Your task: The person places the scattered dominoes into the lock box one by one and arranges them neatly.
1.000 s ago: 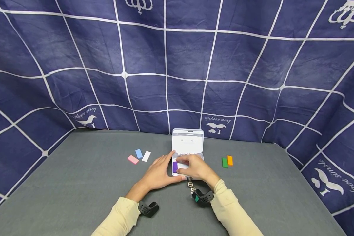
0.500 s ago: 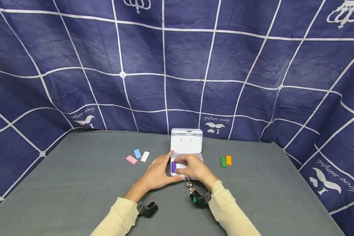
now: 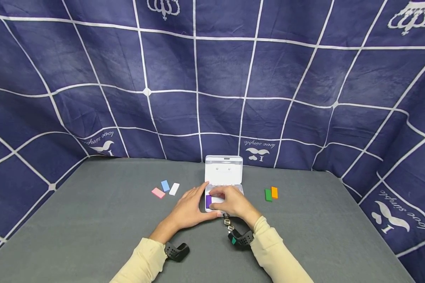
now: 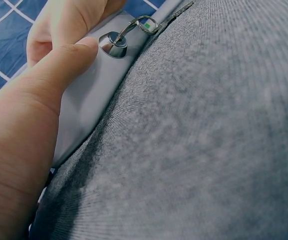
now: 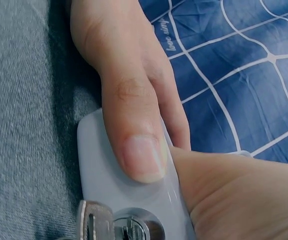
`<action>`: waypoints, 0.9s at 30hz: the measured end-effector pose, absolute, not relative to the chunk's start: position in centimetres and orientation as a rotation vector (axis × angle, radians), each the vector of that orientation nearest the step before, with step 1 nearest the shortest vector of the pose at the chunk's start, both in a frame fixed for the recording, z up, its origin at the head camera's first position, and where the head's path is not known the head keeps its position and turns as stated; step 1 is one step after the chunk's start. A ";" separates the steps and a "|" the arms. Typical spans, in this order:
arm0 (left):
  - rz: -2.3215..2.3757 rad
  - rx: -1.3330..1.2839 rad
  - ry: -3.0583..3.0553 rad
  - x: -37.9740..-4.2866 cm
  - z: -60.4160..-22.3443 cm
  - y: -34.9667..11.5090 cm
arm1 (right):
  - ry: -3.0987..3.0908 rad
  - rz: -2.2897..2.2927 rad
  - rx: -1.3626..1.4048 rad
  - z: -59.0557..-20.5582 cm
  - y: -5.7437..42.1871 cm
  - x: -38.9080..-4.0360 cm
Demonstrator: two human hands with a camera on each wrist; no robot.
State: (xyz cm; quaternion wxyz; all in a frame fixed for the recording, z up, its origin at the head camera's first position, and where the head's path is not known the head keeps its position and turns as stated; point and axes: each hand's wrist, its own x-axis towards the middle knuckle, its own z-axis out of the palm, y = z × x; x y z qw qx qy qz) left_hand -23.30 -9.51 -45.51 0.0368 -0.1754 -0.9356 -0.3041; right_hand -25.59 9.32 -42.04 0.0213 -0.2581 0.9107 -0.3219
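A small white box (image 3: 224, 211) stands with its lid (image 3: 224, 173) raised. My left hand (image 3: 190, 208) grips the box at its left side, its thumb on the front wall near the round lock (image 4: 113, 45). A key (image 5: 96, 222) sits in the lock, with a metal ring and chain hanging from it. Inside the box, near the left wall, lies a purple block (image 3: 208, 201). My right hand (image 3: 233, 202) reaches in from the right and pinches this block between thumb and fingers, partly covering it. The right fingertips are hidden in both wrist views.
Left of the box lie a pink block (image 3: 158, 192), a blue block (image 3: 165, 186) and a white block (image 3: 174, 189). On the right are a green block (image 3: 268, 195) and an orange block (image 3: 274, 192). A dark blue checked cloth (image 3: 219, 78) hangs behind the grey table (image 3: 92, 220).
Both hands keep nearly the same pose at the box. The whole head view shifts slightly; the box and loose blocks stay where they are.
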 end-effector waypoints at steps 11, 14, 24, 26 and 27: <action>-0.939 -0.539 -2.865 -23.2 -45.5 -9.4 | 2.862 -0.999 -0.873 -42.0 9.6 -25.2; -0.941 -0.533 -2.872 -23.2 -45.6 -9.3 | 2.878 -0.985 -0.850 -41.8 9.7 -25.0; -0.955 -0.528 -2.867 -23.2 -45.8 -9.4 | 2.865 -1.026 -0.806 -41.0 9.9 -24.6; -0.953 -0.533 -2.866 -23.2 -45.8 -9.5 | 2.864 -1.009 -0.816 -40.9 10.0 -24.5; -0.947 -0.540 -2.859 -23.2 -45.8 -9.5 | 2.868 -0.999 -0.827 -40.8 10.1 -24.5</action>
